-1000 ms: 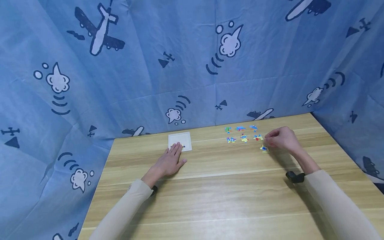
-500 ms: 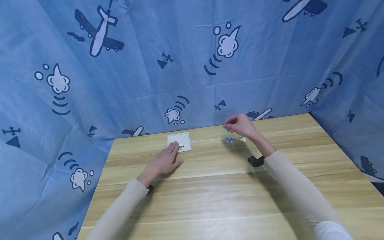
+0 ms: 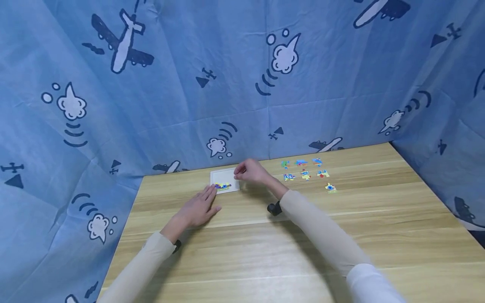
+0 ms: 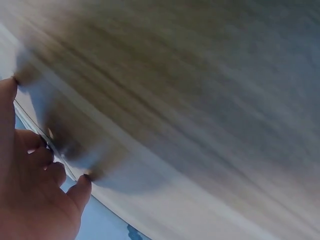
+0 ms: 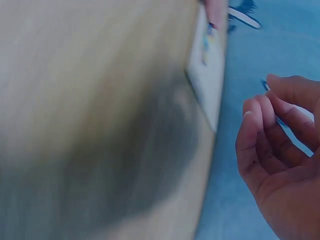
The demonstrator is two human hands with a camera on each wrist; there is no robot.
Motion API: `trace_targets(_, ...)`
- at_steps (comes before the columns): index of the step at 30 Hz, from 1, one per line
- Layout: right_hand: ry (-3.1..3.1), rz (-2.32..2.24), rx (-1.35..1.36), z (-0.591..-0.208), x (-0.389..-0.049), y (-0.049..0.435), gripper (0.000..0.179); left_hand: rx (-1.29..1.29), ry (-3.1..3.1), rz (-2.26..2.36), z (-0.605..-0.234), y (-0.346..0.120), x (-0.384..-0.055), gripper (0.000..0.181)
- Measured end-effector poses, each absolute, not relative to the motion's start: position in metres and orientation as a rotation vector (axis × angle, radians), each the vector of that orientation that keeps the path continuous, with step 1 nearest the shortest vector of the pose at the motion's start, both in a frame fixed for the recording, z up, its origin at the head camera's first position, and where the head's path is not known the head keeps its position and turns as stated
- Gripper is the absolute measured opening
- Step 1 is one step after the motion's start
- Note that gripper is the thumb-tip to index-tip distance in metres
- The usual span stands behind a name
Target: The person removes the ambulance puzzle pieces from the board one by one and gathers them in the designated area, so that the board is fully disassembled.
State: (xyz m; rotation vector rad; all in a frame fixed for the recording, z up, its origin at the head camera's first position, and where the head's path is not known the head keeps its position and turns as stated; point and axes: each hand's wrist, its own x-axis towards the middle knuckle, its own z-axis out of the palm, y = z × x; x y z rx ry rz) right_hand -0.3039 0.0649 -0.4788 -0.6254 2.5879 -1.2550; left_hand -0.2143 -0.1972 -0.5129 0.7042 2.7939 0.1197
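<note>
A square white puzzle tray (image 3: 221,174) lies at the table's back edge, with colourful puzzle pieces (image 3: 223,186) along its near side. My left hand (image 3: 194,209) rests with fairly straight fingers at the tray's near left corner; in the left wrist view its fingers (image 4: 55,172) reach the table surface. Above the tray's right side is my right hand (image 3: 251,171), thumb and index finger pinched together. A thin sliver of a puzzle piece (image 5: 266,85) shows at those fingertips in the right wrist view; its picture is hidden.
To the right, several loose puzzle pieces (image 3: 302,163) lie in rows on the wooden table (image 3: 265,252), one of them (image 3: 330,188) nearer than the rest. A blue curtain (image 3: 170,84) with printed planes hangs right behind the table's back edge.
My right hand has swept left from the loose pieces to the tray. The left hand has drawn back a little towards the near left, uncovering the pieces in the tray.
</note>
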Motion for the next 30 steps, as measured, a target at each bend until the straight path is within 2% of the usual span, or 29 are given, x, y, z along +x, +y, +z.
trace_targets(10, 2.682, -1.063, -0.529, -0.503, -0.303, 0.022, 0.024, 0.727, 2.807, 0.091, -0.513, -0.196, -0.216, 0.076)
trace_targets(30, 2.698, -0.974, -0.429, -0.509, -0.297, 0.01, 0.013, 0.676, 2.807, 0.091, -0.515, -0.192, -0.213, 0.074)
